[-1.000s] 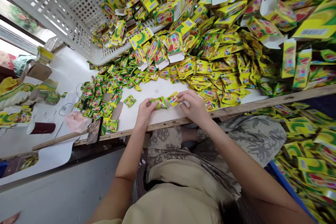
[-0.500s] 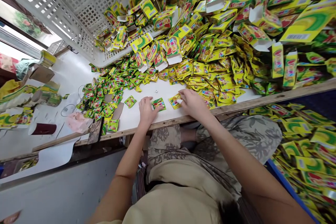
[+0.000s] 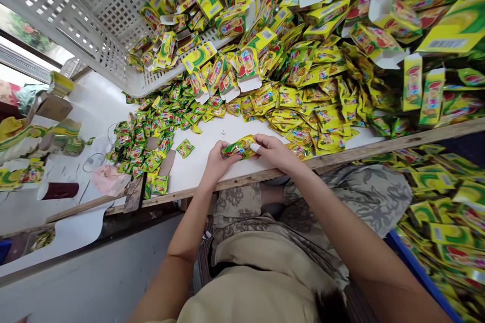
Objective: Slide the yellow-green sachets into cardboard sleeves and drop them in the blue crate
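My left hand [image 3: 215, 162] is closed on a small green candy packet [image 3: 233, 150], pinched by thumb and fingers near the table's front edge. My right hand [image 3: 275, 152] pinches a yellow packet [image 3: 247, 142], its thumb and fingertips on the right end. Both packets meet and overlap between the hands, so their exact border is hard to make out. A single green packet [image 3: 185, 148] lies flat to the left of my left hand. Beyond the hands spreads a heap of yellow packets [image 3: 290, 97], and to the left a heap of small green packets [image 3: 153, 128].
A white perforated crate [image 3: 93, 30] lies tipped at the back, with small printed boxes [image 3: 248, 63] spilling from it. A wooden strip [image 3: 341, 159] edges the table. At the lower right stands a blue bin [image 3: 420, 267] full of packaging. A dark red cup [image 3: 60, 191] lies left.
My hands have come together, bringing the green and yellow packets up against each other. Before, the two packets were apart on the tabletop, one at each hand. The view has shifted slightly.
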`<move>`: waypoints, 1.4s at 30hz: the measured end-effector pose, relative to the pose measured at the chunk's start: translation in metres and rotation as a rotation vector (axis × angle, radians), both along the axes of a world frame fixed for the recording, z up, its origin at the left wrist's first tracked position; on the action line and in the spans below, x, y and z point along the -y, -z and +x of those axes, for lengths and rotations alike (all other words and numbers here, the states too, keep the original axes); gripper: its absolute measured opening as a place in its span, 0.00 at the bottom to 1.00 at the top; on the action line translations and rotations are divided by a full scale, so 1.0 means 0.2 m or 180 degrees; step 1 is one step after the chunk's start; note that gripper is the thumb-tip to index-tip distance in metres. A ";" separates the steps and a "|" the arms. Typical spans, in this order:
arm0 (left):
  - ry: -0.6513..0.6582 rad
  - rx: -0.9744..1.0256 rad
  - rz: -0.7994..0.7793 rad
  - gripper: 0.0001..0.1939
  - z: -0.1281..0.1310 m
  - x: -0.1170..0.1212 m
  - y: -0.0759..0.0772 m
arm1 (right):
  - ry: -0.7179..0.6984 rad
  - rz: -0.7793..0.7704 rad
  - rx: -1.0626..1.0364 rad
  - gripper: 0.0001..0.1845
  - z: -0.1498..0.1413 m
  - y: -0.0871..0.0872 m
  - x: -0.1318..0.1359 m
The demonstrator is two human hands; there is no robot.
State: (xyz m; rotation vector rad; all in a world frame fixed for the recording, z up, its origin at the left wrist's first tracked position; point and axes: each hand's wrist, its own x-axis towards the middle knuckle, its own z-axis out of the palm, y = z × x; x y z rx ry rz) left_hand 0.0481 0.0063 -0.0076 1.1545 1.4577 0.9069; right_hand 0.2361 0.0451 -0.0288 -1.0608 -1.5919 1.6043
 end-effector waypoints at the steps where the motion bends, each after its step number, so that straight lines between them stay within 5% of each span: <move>1: -0.0002 -0.0104 0.0046 0.21 0.00 0.00 0.01 | -0.0046 -0.0202 -0.0185 0.08 -0.01 -0.01 0.00; 6: 0.0033 -0.0273 0.0169 0.26 0.03 -0.02 0.04 | -0.0117 -0.0498 -0.0271 0.08 -0.04 0.01 0.00; 19: 0.0406 -0.0233 -0.0119 0.24 0.07 -0.01 0.05 | -0.0344 0.0564 0.1106 0.11 -0.05 -0.02 0.00; 24: 0.0560 0.0633 -0.0361 0.23 0.05 0.05 -0.03 | -0.0382 0.0200 0.0602 0.14 -0.02 0.01 -0.01; 28: 0.0039 0.0978 -0.0592 0.24 0.04 0.10 -0.03 | -0.0579 0.0334 0.0464 0.17 0.00 -0.01 0.00; 34: -0.0724 0.0803 -0.0241 0.24 0.11 0.12 0.01 | -0.0460 0.0614 0.0344 0.20 -0.01 -0.04 0.04; 42: -0.0845 0.0834 -0.0402 0.26 0.13 0.11 0.01 | -0.0213 0.0672 0.0893 0.19 -0.01 -0.06 0.04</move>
